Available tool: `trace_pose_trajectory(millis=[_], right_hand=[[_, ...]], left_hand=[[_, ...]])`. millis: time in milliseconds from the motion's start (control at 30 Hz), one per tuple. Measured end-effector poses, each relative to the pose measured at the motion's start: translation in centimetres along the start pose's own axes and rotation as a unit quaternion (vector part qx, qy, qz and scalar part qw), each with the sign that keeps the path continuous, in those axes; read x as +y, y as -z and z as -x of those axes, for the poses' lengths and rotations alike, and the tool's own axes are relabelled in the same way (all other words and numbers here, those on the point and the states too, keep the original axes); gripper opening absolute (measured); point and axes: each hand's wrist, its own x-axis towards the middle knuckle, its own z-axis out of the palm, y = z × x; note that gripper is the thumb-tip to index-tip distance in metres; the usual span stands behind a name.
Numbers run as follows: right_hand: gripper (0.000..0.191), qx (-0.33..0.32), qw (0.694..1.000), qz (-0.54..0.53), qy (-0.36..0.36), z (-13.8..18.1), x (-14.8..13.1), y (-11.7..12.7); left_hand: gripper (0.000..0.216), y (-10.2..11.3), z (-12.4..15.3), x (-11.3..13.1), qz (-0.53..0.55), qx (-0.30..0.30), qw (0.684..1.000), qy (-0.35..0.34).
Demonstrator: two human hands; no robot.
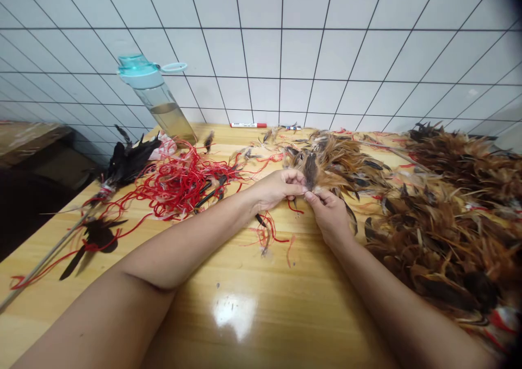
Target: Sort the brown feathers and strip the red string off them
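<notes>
My left hand [277,188] and my right hand [331,212] meet over the middle of the wooden table [228,304]. Both pinch the base of a small bunch of brown feathers [312,170], whose tips fan up and away from me. My left hand's fingers are curled on the bunch from the left. From below, thumb and forefinger of my right hand press on its quill end. Short bits of red string [269,233] lie on the wood just under my hands.
A big heap of brown and black feathers [448,222] covers the table's right side. A tangle of red string [179,184], black feathers [126,160] and a thin stick [44,257] lie left. A teal-capped water bottle [159,97] and a red marker [248,125] stand by the tiled wall.
</notes>
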Motion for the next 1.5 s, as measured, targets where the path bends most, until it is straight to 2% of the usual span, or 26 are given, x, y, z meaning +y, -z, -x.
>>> trace_pose_trajectory(millis=[167,200,267,333,367,467,600,667,800,867,1000,1100,1300,1500], right_hand=[[0.018,-0.005,1.0,0.014,0.017,-0.1,0.4,0.1],[0.017,-0.001,0.999,0.024,0.021,-0.1,0.4,0.2],[0.018,0.009,0.999,0.039,0.019,-0.1,0.4,0.2],[0.02,0.016,0.999,0.039,0.008,0.0,0.2,0.2],[0.021,0.018,0.999,0.035,0.001,0.1,0.1,0.2],[0.024,0.023,0.999,0.015,-0.02,0.3,-0.4,0.1],[0.026,0.022,0.999,0.01,-0.028,0.4,-0.9,0.1],[0.027,0.022,0.999,0.019,-0.031,0.4,-0.9,0.1],[0.026,0.018,0.999,0.028,-0.034,0.4,-0.9,0.1],[0.025,0.017,0.999,0.027,-0.032,0.5,-0.9,0.1],[0.026,0.016,0.999,0.036,-0.027,0.4,-0.8,0.1],[0.026,0.014,0.999,0.04,-0.024,0.4,-0.6,0.1],[0.025,0.012,0.999,0.043,-0.02,0.4,-0.6,0.1],[0.026,0.012,0.998,0.05,-0.024,0.5,-0.8,0.1]], left_hand=[[0.023,0.5,-0.1,0.4,-0.036,-0.035,0.999,-0.002],[0.022,0.9,-0.2,0.7,-0.061,-0.029,0.998,-0.013],[0.018,1.9,-0.4,1.2,-0.148,0.023,0.987,-0.051],[0.014,3.1,-0.5,1.8,-0.266,0.097,0.955,-0.088],[0.012,3.6,-0.6,2.1,-0.317,0.107,0.938,-0.093],[0.011,4.6,-0.4,2.8,-0.438,0.059,0.894,-0.075],[0.012,4.1,0.1,3.0,-0.531,-0.001,0.847,-0.029],[0.012,3.6,0.1,2.6,-0.564,-0.012,0.825,-0.023],[0.014,3.3,-0.3,1.7,-0.637,0.006,0.768,-0.062],[0.016,3.4,-0.3,1.8,-0.638,0.011,0.767,-0.067],[0.016,4.0,0.0,2.8,-0.568,0.041,0.82,-0.052],[0.015,4.1,0.2,3.3,-0.539,0.07,0.839,-0.041],[0.012,3.2,-0.1,2.3,-0.572,0.061,0.817,-0.039],[0.014,2.2,-0.2,0.8,-0.644,0.071,0.76,-0.048]])
